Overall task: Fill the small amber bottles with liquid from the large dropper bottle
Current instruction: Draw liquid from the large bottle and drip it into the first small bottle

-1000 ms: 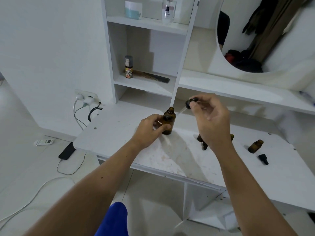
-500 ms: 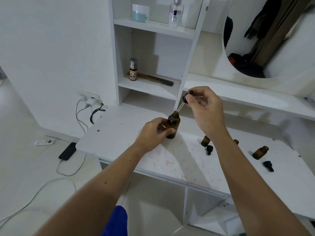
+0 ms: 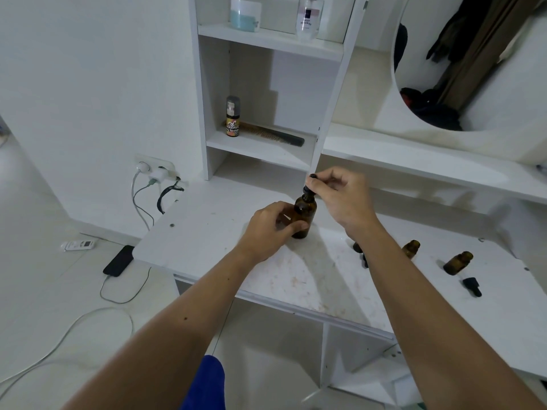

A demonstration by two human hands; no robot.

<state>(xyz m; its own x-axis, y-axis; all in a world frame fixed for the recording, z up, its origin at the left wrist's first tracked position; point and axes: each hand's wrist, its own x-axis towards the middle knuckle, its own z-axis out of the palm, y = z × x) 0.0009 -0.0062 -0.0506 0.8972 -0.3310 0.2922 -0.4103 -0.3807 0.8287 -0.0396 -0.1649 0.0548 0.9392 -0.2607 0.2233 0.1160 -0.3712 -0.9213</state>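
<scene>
The large amber dropper bottle (image 3: 305,216) stands upright on the white desk (image 3: 207,229). My left hand (image 3: 270,229) grips its body from the left. My right hand (image 3: 340,199) pinches the black dropper cap (image 3: 309,184) right above the bottle's neck, with the glass tube down inside the bottle. Two small amber bottles (image 3: 410,249) (image 3: 457,263) stand uncapped to the right. A third small bottle (image 3: 357,247) is mostly hidden behind my right forearm. One loose black dropper cap (image 3: 472,286) lies near the rightmost bottle.
A shelf unit rises behind the desk with a small spray bottle (image 3: 233,116), a comb (image 3: 275,134), a jar (image 3: 245,13) and a clear bottle (image 3: 309,16). A round mirror (image 3: 461,54) hangs at right. On the floor at left lie a phone (image 3: 118,261), cables and a remote (image 3: 78,245).
My right hand has brought the dropper from beside the large bottle down into its neck. My left hand stays on the bottle.
</scene>
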